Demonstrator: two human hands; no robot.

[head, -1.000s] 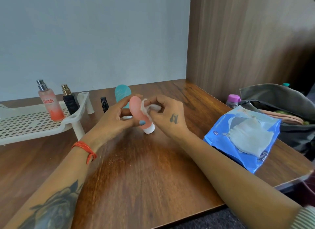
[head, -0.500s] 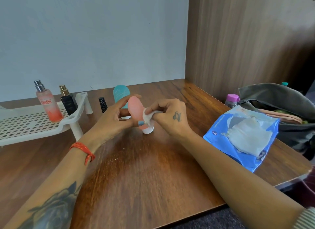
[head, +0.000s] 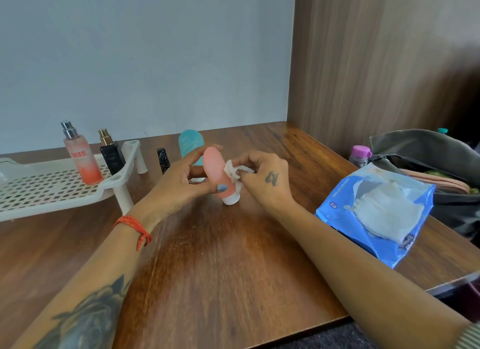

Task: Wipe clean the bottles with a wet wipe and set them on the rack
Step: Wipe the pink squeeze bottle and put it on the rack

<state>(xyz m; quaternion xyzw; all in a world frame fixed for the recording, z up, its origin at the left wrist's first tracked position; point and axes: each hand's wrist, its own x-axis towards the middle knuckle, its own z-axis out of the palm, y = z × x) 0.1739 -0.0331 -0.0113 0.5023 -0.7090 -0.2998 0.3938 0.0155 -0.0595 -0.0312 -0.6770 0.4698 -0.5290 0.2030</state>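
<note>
My left hand (head: 179,182) grips a pink squeeze bottle (head: 214,168) with a white cap, cap down, just above the table's middle. My right hand (head: 265,178) pinches a crumpled white wet wipe (head: 233,169) against the bottle's right side. A teal bottle (head: 190,143) stands right behind, partly hidden by my fingers. A small black tube (head: 163,160) stands to its left. On the white perforated rack (head: 52,190) at the left stand a pink spray bottle (head: 83,159) and a black perfume bottle (head: 111,156).
A blue wet-wipe pack (head: 371,216) lies open at the right with a wipe sticking out. Behind it sits an open grey bag (head: 426,151) and a small bottle with a purple cap (head: 360,155). A wooden panel (head: 376,62) walls the right side.
My right hand has slid the wipe up and down along the pink bottle's side. The bottle stays in my left hand at about the same place.
</note>
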